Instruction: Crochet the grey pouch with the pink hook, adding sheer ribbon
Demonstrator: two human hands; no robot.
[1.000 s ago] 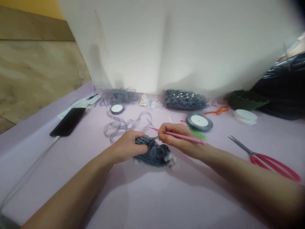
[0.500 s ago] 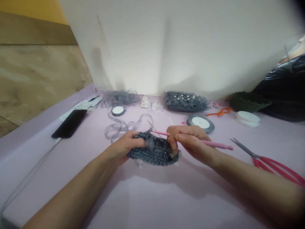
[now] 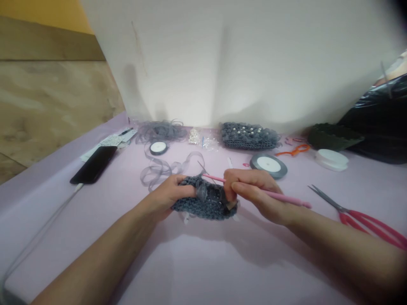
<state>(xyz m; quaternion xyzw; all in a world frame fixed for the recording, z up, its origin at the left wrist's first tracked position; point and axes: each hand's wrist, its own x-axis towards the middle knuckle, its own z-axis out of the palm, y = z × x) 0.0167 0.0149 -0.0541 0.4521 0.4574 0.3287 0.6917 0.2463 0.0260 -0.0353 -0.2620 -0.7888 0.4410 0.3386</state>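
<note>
Grey crocheted piece [image 3: 199, 208] sits at lower centre of the frame, clasped by curled fingers of the left hand [image 3: 168, 197]. The right hand [image 3: 257, 194] pinches a pink crochet hook [image 3: 286, 200] across it.

Left hand [image 3: 168, 197]: I've got it closed around the grey crocheted piece [image 3: 190, 210].
Right hand [image 3: 259, 195]: I'm pinching a pink crochet hook [image 3: 286, 199] above it.
Nearby: grey ribbon spool [image 3: 269, 166], red-handled scissors [image 3: 359, 221].

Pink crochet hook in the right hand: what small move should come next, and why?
Probably draw the pink crochet hook slightly back toward the right hand. Its narrow end sits at the far edge of the grey crocheted piece, and the left hand is pinning that piece, so a short pull should meet steady fabric.
</note>
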